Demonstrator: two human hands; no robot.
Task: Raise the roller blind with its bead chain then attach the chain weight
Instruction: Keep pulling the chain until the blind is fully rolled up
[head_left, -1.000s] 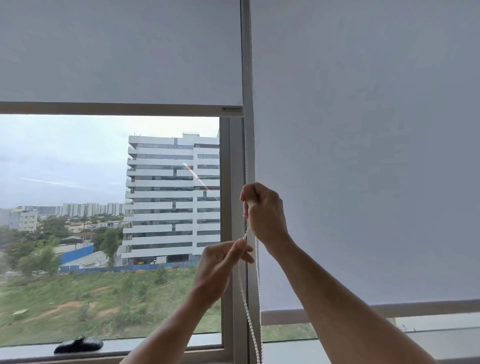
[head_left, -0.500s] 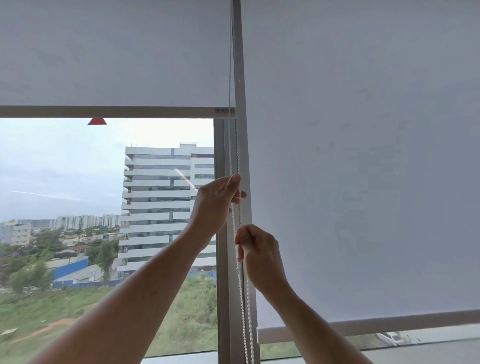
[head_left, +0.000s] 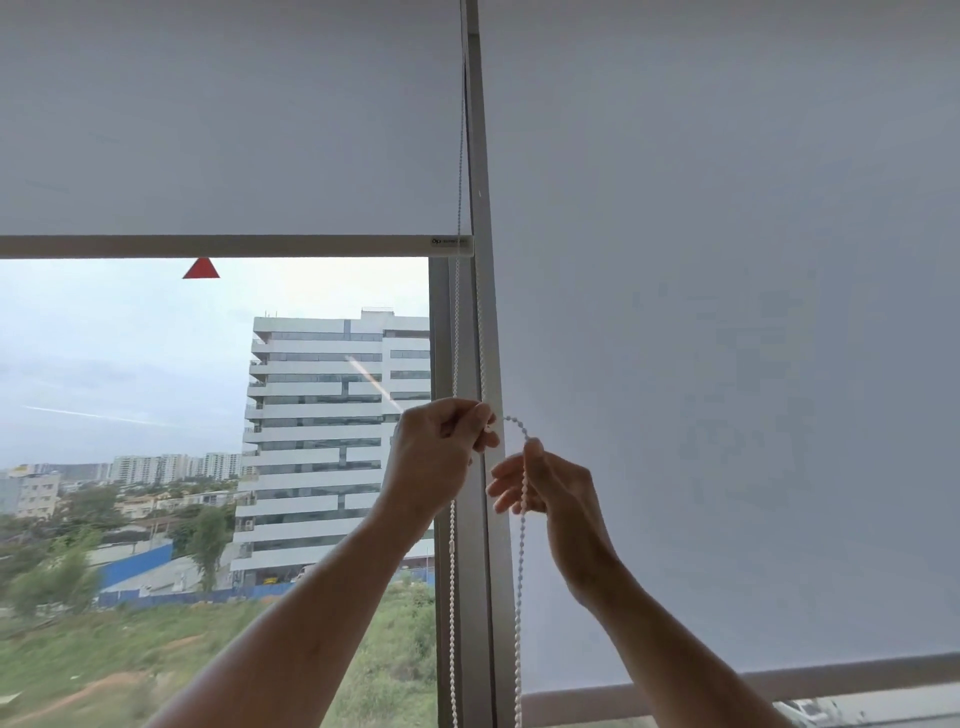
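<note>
The left roller blind (head_left: 234, 130) hangs partly raised, its bottom bar (head_left: 234, 246) about a third of the way down the view. A white bead chain (head_left: 456, 322) runs down beside the window mullion (head_left: 485, 312). My left hand (head_left: 434, 460) is closed around the chain at mid-height. My right hand (head_left: 553, 488) pinches the other strand a little lower and to the right. Between the two hands the chain forms a small slack arc. Both strands hang below the hands to the frame's bottom edge. No chain weight shows.
A second roller blind (head_left: 727, 338) covers the right window almost fully, its bottom bar (head_left: 753, 680) low in view. A red triangle sticker (head_left: 201, 268) sits on the glass under the left blind. Buildings and grass lie outside.
The left hand stays closed on the chain at mid-height. The right hand has risen close beside it and opened to a pinch. A slack arc now sits between them. The camera has tilted upward.
</note>
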